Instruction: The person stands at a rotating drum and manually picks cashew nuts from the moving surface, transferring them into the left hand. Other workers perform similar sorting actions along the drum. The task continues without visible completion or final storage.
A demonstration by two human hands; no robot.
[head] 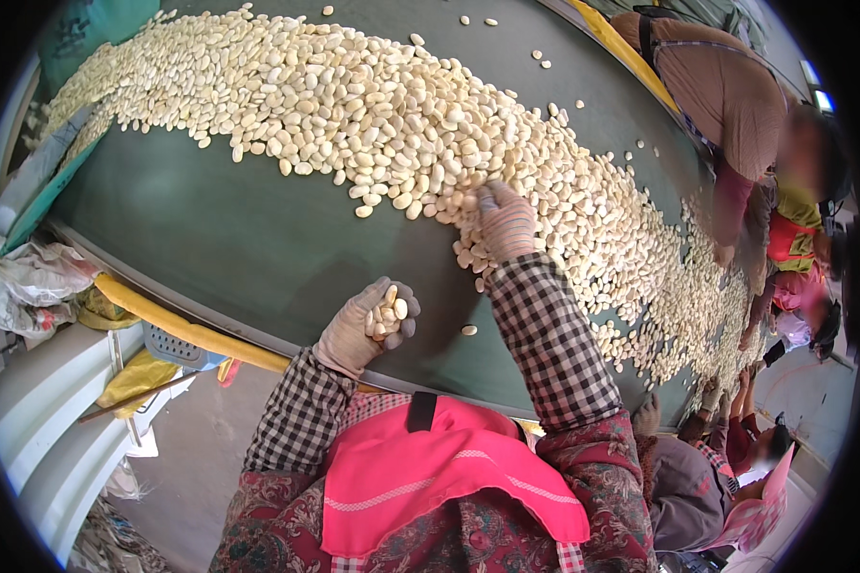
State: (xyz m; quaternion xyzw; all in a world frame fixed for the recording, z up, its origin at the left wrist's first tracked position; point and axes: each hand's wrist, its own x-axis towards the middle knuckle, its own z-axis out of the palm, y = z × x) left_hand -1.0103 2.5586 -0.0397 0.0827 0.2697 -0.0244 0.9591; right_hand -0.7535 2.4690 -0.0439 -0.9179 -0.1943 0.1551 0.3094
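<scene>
A long heap of white beans (401,107) runs across a dark green conveyor belt (208,193). My left hand (369,326), in a pale glove with grey fingertips, is cupped palm up over the near side of the belt and holds several beans (387,315). At the near edge of the heap, my right hand (507,218), in a striped knit glove, reaches its fingers into the beans; whether it grips any is hidden. A single bean (469,330) lies on the belt between my hands.
Yellow padding (193,331) lines the near belt edge, with a blue-grey plastic basket (179,347) beneath. Plastic bags (32,283) hang at the left. Across the belt a co-worker (717,93) leans in; other people stand along both sides at the right.
</scene>
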